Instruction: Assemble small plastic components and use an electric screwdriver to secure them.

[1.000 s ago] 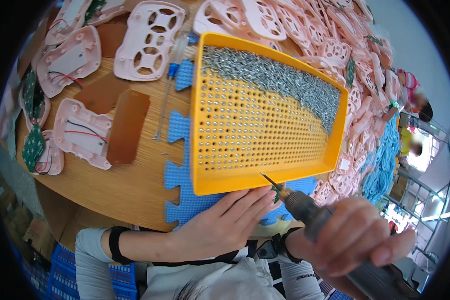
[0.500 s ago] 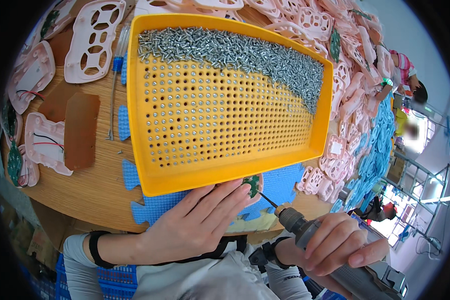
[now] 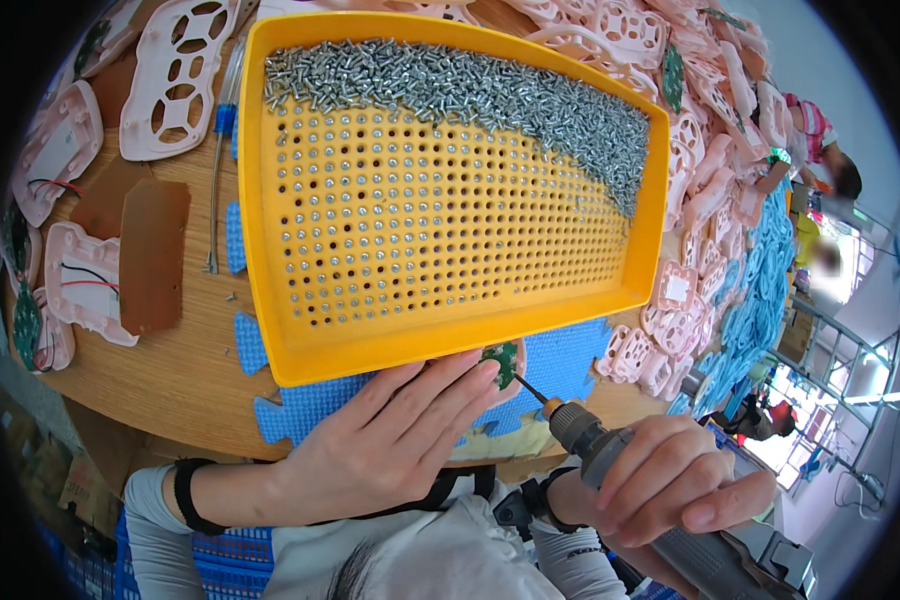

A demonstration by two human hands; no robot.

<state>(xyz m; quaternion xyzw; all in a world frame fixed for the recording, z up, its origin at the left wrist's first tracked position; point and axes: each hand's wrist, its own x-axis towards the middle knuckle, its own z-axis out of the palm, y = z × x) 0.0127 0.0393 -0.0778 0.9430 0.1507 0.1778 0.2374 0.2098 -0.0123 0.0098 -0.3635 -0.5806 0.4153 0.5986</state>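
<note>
My right hand [image 3: 675, 490] is wrapped round a grey electric screwdriver [image 3: 595, 440]. Its thin dark bit points up and left, with the tip at the edge of a green circuit board [image 3: 502, 362] set in a pale pink part. My left hand [image 3: 395, 435] lies stretched out, fingertips resting against the board and covering much of that part. Beneath them is a blue foam mat [image 3: 560, 365]. Just beyond my fingers stands a yellow tray [image 3: 370, 362] with rows of holes, many filled with screws. Loose silver screws [image 3: 470, 95] are heaped along its far side.
At the left lie pink housings [image 3: 90, 285] with wires, brown sheets [image 3: 153, 255] and a long metal rod [image 3: 218, 190] with a blue piece. Pink shells [image 3: 630, 30] pile up behind and right, beside blue parts [image 3: 755, 290]. Another person [image 3: 820, 150] is at the far right.
The tray and table things appear slightly further left and higher in the view. My left hand stays on the board, and the screwdriver tip remains at the board's edge.
</note>
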